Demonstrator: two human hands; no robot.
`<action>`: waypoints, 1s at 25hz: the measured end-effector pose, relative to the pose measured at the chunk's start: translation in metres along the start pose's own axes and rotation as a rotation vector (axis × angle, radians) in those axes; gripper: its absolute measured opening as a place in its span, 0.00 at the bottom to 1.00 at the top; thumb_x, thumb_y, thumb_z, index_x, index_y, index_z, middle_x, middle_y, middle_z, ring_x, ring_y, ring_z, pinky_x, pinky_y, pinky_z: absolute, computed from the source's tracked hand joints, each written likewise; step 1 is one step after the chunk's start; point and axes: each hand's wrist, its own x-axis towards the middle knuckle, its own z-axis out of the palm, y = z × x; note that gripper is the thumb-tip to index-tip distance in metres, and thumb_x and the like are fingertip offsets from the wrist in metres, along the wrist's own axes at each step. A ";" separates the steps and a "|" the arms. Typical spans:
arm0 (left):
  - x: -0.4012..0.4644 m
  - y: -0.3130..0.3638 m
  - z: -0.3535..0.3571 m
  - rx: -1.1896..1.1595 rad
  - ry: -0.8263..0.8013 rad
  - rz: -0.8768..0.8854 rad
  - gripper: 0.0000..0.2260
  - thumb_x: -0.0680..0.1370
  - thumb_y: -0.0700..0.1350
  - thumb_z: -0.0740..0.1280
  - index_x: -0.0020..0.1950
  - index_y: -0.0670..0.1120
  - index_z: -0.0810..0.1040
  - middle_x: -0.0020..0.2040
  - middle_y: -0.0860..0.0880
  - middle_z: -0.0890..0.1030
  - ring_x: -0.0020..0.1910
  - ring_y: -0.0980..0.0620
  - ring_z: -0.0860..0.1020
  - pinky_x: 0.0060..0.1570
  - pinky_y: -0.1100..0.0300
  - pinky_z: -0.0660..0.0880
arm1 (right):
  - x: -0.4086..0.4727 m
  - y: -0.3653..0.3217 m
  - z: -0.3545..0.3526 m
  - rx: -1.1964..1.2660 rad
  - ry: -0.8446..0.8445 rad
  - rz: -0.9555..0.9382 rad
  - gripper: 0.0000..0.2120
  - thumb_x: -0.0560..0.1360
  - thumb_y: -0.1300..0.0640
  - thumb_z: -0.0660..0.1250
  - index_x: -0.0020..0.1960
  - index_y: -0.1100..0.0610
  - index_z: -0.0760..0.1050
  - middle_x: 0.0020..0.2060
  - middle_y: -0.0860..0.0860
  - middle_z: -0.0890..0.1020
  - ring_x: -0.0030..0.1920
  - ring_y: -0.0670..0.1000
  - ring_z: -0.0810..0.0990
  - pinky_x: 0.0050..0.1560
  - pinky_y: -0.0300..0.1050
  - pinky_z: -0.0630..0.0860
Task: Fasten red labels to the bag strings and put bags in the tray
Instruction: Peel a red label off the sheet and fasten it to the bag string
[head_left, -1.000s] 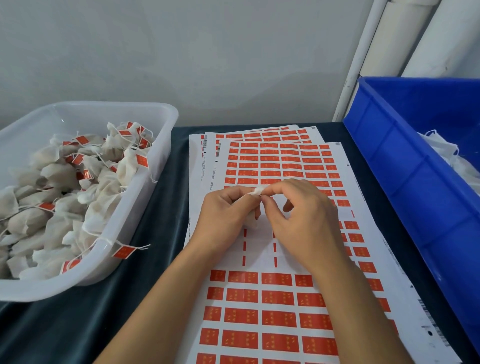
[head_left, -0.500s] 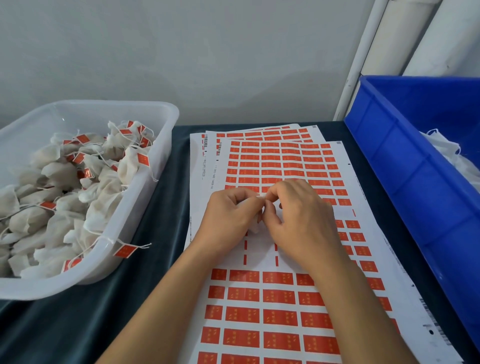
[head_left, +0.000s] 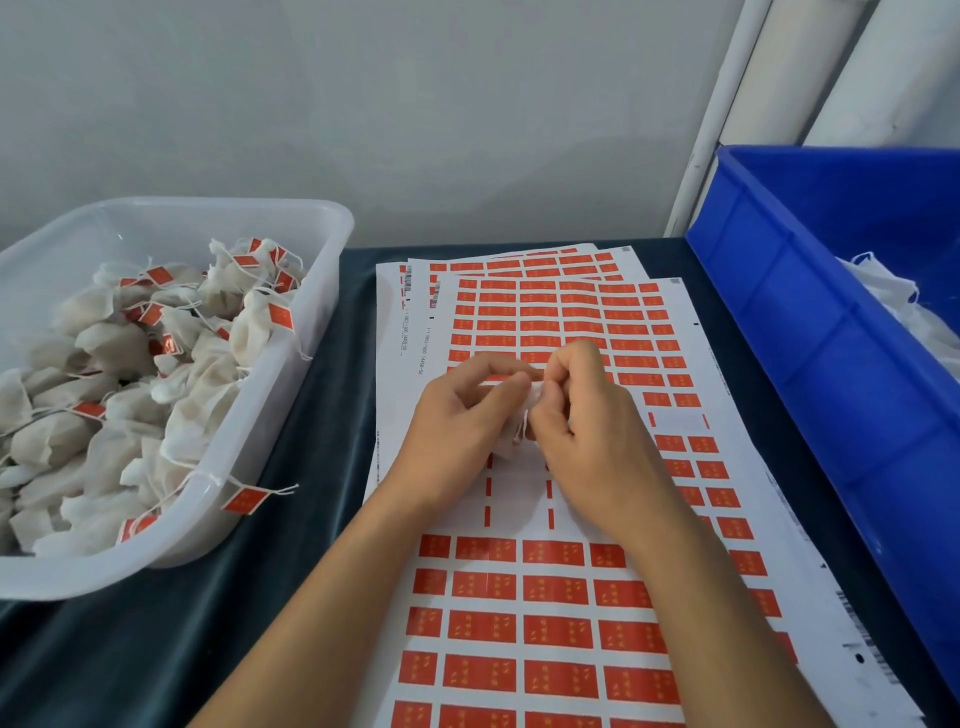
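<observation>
My left hand (head_left: 460, 426) and my right hand (head_left: 587, 431) meet over the middle of the top label sheet (head_left: 545, 587). Between them they pinch a small white bag (head_left: 511, 441); its body hangs under my left fingers and its string runs between the fingertips. Whether a red label is on the string is hidden by my fingers. The sheet carries rows of red labels, with an emptied patch just under my hands. At the left stands the translucent white tray (head_left: 306, 332), heaped with several white bags that bear red labels.
A blue bin (head_left: 810, 364) with white bags (head_left: 893, 301) inside stands at the right. More label sheets (head_left: 519, 262) lie fanned under the top one. A dark cloth (head_left: 332, 405) covers the table. One labelled string (head_left: 247, 500) hangs over the tray's near rim. White pipes rise at the back right.
Both hands stay together on the bag over the sheet; the fingertips have shifted slightly while working at the string. Nothing else has moved.
</observation>
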 end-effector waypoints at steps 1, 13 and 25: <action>0.000 0.000 0.000 0.013 -0.010 0.014 0.10 0.85 0.51 0.64 0.50 0.55 0.85 0.43 0.52 0.86 0.43 0.52 0.84 0.42 0.64 0.82 | 0.000 0.001 -0.001 -0.035 0.003 0.005 0.08 0.83 0.52 0.61 0.50 0.45 0.62 0.33 0.41 0.74 0.38 0.39 0.79 0.27 0.28 0.71; 0.002 -0.009 0.002 0.078 -0.012 -0.040 0.12 0.84 0.52 0.66 0.43 0.54 0.85 0.36 0.51 0.83 0.35 0.51 0.82 0.39 0.68 0.80 | 0.006 0.007 -0.012 0.024 0.139 0.111 0.03 0.84 0.45 0.59 0.52 0.42 0.68 0.44 0.35 0.78 0.51 0.32 0.77 0.35 0.25 0.74; 0.004 -0.010 0.004 0.051 0.043 0.016 0.12 0.84 0.50 0.65 0.44 0.54 0.83 0.37 0.48 0.83 0.37 0.49 0.81 0.39 0.66 0.80 | 0.009 0.006 -0.013 0.231 0.016 0.252 0.06 0.81 0.46 0.68 0.46 0.45 0.80 0.40 0.37 0.82 0.43 0.40 0.82 0.39 0.35 0.79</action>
